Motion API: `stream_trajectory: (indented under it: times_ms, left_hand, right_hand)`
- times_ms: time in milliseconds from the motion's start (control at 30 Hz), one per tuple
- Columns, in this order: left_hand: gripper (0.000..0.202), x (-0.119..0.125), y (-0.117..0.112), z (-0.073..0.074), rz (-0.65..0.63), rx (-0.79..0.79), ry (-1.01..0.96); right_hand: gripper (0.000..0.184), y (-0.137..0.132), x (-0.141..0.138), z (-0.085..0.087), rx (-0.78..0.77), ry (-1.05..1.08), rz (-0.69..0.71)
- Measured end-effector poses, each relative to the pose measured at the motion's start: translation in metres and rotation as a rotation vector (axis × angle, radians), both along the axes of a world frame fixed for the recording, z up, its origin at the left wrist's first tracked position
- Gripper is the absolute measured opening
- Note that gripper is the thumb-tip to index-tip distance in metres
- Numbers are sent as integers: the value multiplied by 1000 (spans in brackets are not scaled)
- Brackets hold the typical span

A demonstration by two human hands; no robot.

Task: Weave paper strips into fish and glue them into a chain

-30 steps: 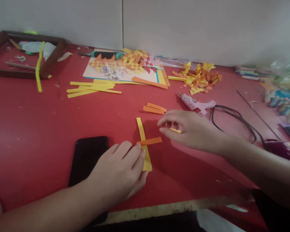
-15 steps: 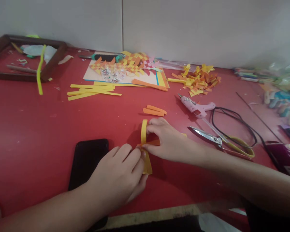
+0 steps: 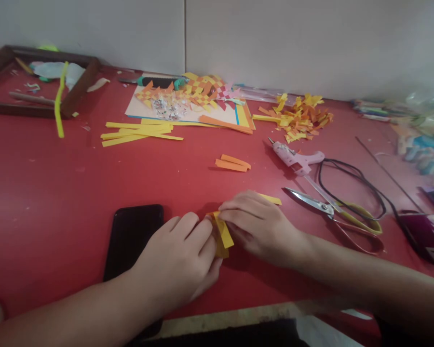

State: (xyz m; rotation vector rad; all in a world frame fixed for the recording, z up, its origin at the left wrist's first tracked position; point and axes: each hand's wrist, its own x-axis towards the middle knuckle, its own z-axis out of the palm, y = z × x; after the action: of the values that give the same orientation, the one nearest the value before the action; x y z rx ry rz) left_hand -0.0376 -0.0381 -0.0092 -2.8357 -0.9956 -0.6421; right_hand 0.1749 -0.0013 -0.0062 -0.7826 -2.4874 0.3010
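Note:
A folded yellow paper strip [image 3: 222, 234] lies on the red table [image 3: 58, 193] between my two hands. The fingertips of my left hand [image 3: 179, 258] press down on its left side, fingers held together. From the right, my right hand [image 3: 258, 224] has its fingers closed over the strip's folded top, pressing it flat. An orange strip crossed under the yellow one is mostly hidden by the fingers. Behind my right hand a short yellow piece [image 3: 271, 198] lies loose.
A black phone [image 3: 133, 238] lies left of my left hand. Scissors [image 3: 332, 212], a pink glue gun [image 3: 298, 158] with black cord, orange strips [image 3: 233, 163], yellow strips [image 3: 139, 132], a woven paper piece [image 3: 195, 94], scraps [image 3: 296, 115] and a wooden frame [image 3: 39, 82] surround the work.
My right hand came in from the right, took the yellow strip's upper end and folded it down over the crossing. The strip now looks short and doubled. My left hand stayed put.

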Motion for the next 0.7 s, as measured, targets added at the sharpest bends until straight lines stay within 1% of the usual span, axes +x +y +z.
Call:
stream_trajectory:
  times_ms: [67, 133, 267, 467, 567, 700]
  left_hand:
    - [27, 0, 0, 0, -2, 1, 3]
    - [27, 0, 1, 0, -1, 3, 1]
    - [26, 1, 0, 0, 0, 0, -4]
    - [26, 0, 0, 0, -5, -9, 5]
    - [29, 0, -1, 0, -4, -10, 10]
    - [27, 0, 0, 0, -3, -4, 7]
  right_hand:
    - [17, -1, 3, -4, 117, -38, 25]
    - [18, -2, 5, -7, 192, -71, 32]
    - [20, 0, 7, -13, 273, -46, 54]
    - [21, -1, 10, -17, 243, -8, 89]
    - [19, -1, 10, -18, 258, 23, 110]
    - [19, -1, 9, -17, 265, 14, 110]
